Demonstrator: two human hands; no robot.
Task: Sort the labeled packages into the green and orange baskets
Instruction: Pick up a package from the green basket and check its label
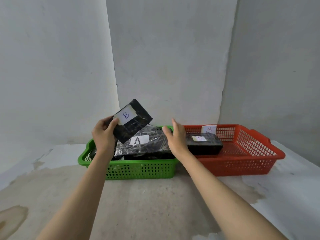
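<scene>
Head view: left hand, thumb and fingers pinching a black package labeled B, held tilted above the green basket. Right hand, fingers straight, empty, just beside it. Green basket holds package A. Orange basket, tagged B, contains another B package.

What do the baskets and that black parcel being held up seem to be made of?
Green basket and orange basket: probably moulded plastic, judging by the uniform colour and lattice walls. Held package: glossy, crinkled black film, likely plastic wrap, with a paper-like white label.
</scene>
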